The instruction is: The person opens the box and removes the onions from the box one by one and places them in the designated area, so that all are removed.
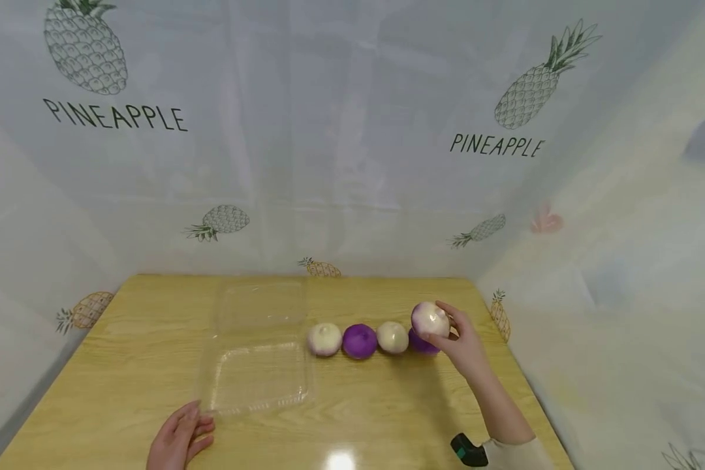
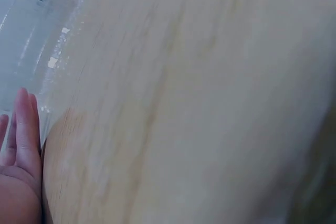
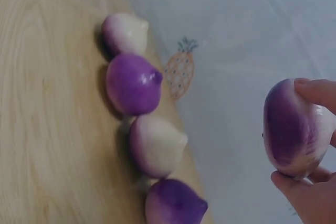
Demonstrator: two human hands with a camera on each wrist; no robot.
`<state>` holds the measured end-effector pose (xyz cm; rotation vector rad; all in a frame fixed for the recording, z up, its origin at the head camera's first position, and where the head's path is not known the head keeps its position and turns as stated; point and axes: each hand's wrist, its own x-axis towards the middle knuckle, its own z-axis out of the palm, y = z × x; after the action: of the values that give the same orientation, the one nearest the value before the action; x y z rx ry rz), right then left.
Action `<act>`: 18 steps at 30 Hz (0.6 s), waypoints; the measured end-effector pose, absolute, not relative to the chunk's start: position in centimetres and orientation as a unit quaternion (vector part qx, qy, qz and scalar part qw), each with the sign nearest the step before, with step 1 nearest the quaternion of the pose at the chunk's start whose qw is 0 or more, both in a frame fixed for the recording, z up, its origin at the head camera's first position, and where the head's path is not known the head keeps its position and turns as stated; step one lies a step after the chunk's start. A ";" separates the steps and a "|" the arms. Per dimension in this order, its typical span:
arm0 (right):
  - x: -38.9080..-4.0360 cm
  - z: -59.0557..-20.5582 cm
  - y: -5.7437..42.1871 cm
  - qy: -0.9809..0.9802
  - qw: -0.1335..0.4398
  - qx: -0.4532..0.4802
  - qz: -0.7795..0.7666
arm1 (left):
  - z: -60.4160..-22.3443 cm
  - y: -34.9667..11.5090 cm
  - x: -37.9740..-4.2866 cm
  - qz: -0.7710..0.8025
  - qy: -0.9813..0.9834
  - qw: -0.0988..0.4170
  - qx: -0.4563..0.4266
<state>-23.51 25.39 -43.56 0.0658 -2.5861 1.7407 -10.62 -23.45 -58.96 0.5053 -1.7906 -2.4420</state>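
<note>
My right hand (image 1: 463, 343) grips a white-and-purple onion (image 1: 429, 319), its fingers and thumb around the sides. In the head view the held onion overlaps a purple onion (image 1: 424, 343) at the right end of a row. The right wrist view shows the purple flank of the held onion (image 3: 286, 129) between the thumb and fingertips. Leftward along the row are a white onion (image 1: 393, 338), a purple onion (image 1: 360, 342) and another white onion (image 1: 325, 340). My left hand (image 1: 182, 436) rests with its fingertips at the near left corner of a clear plastic container (image 1: 261, 405); its fingers look nearly straight in the left wrist view.
The container's clear lid (image 1: 262, 297) stands folded back behind its base. Everything sits on a wood-grain table (image 1: 370, 418), with a pineapple-print sheet (image 1: 341, 163) hanging behind and beside it. A dark wrist device (image 1: 469, 450) sits at the right sleeve.
</note>
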 end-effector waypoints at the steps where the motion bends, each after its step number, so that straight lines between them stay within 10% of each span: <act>1: -23.6 -43.7 25.7 -0.832 0.012 0.017 0.554 | -58.9 -23.5 -10.7 -0.790 -0.590 0.034 0.166; 18: -25.3 -46.7 31.7 -0.878 0.000 -0.012 0.479 | -59.2 -23.6 -11.0 -0.806 -0.578 0.055 0.114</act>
<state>-25.26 31.66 -46.65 -0.0369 -2.7575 1.5055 -11.00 -23.65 -59.16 0.3465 -1.7536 -2.4478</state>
